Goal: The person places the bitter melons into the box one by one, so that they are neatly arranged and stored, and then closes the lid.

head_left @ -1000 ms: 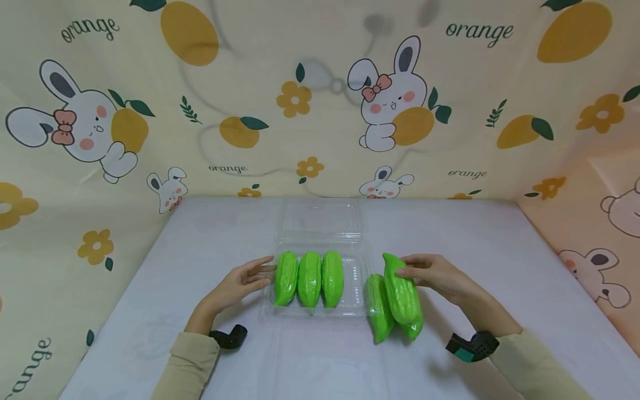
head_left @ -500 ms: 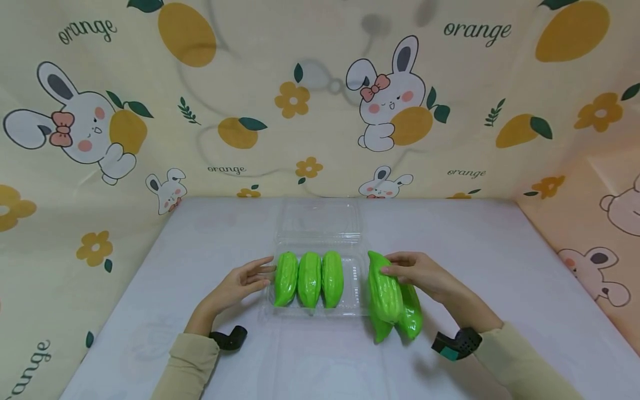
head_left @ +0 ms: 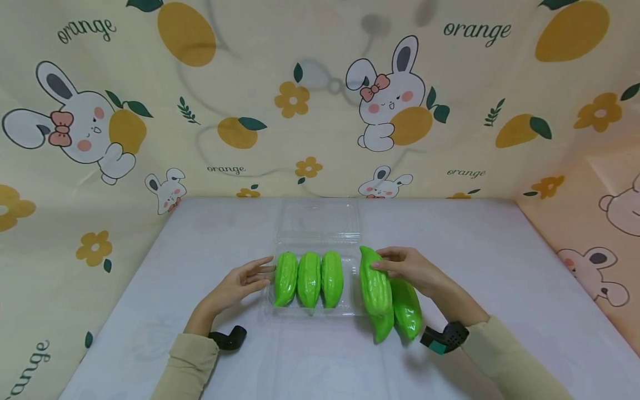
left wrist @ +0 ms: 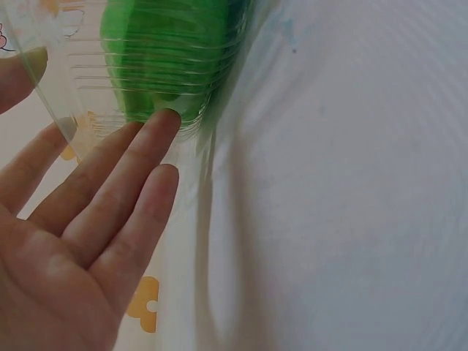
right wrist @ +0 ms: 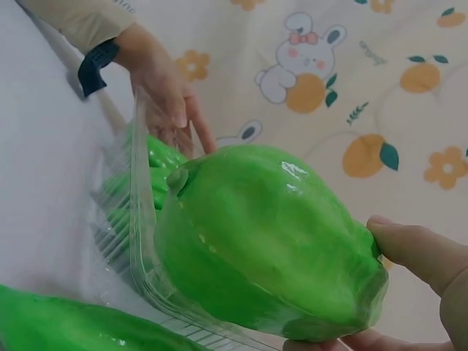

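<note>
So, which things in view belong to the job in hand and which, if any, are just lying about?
Apparently part of the job:
three fruits in the clear box
held fruit, in the right hand
two more fruits beside the box
left hand at the box's side

Apparently just surroundings:
table
printed backdrop
wrist cameras

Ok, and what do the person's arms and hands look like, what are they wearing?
The left sleeve and right sleeve are plain beige. The left hand and right hand wear no gloves. Each wrist bears a small black device: the left device is curved, the right device has a teal patch. No cables show.
</note>
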A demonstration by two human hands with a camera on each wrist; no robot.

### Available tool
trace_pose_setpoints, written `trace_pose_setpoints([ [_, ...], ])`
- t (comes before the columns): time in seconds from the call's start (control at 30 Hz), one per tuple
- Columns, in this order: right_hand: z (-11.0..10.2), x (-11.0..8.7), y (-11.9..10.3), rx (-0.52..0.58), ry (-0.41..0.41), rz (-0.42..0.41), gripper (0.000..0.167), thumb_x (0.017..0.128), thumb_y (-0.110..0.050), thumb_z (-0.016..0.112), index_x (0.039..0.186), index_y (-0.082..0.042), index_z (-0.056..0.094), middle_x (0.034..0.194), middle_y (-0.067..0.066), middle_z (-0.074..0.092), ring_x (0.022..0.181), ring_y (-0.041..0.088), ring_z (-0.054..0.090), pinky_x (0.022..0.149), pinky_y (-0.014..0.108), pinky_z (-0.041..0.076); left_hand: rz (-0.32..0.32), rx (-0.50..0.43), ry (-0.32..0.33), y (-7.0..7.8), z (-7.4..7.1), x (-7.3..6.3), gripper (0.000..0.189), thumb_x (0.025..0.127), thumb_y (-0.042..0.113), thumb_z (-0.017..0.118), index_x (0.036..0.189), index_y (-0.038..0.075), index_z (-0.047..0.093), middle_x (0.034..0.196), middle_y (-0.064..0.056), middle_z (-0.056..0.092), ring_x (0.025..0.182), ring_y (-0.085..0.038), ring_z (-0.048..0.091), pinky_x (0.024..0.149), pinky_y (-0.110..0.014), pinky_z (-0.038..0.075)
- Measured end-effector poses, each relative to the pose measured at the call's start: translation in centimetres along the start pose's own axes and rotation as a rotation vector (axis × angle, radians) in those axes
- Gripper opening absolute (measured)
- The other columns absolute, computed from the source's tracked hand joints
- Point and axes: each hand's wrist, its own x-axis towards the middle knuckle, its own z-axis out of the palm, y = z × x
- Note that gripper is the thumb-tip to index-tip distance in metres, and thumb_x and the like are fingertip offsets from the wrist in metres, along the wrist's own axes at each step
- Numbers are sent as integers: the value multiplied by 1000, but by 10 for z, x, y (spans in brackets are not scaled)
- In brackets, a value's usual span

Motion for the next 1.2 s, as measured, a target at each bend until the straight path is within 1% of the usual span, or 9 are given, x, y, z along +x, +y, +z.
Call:
trace_pose_setpoints([
  [0.17,3,5,0,-6,9,0,61,90,-37,66,135,2,49,130,19,59,105,15,60,98,39,52,2,-1,2,1,0,0,63,97,23,58,150,3,30,147,-28,44,128,-44,52,104,-43,50],
  [0.47,9,11,-5,18,10,-17,59,90,-35,67,134,2,51,127,18,62,97,10,61,95,35,53,5,1,1,0,0,0,63,97,23,58,150,2,30,146,-28,44,128,-45,52,103,-42,50],
  [0.67,12,16,-6,15,27,-26,59,89,-33,68,133,3,51,126,19,62,95,9,62,92,33,54,6,4,2,-1,0,1,63,97,23,57,150,2,30,146,-28,44,128,-45,52,103,-43,50],
  [0.93,16,19,-9,11,56,-18,61,89,-32,69,134,4,50,130,22,59,104,17,62,94,35,55,10,-11,-1,-1,0,1,63,97,22,58,150,2,30,146,-28,44,128,-44,52,103,-38,51],
  [1.2,20,19,-14,4,76,-13,61,89,-31,70,134,4,49,132,24,57,113,25,60,96,39,54,13,1,3,-1,0,0,62,97,22,57,150,2,30,146,-28,44,127,-44,53,103,-40,51],
])
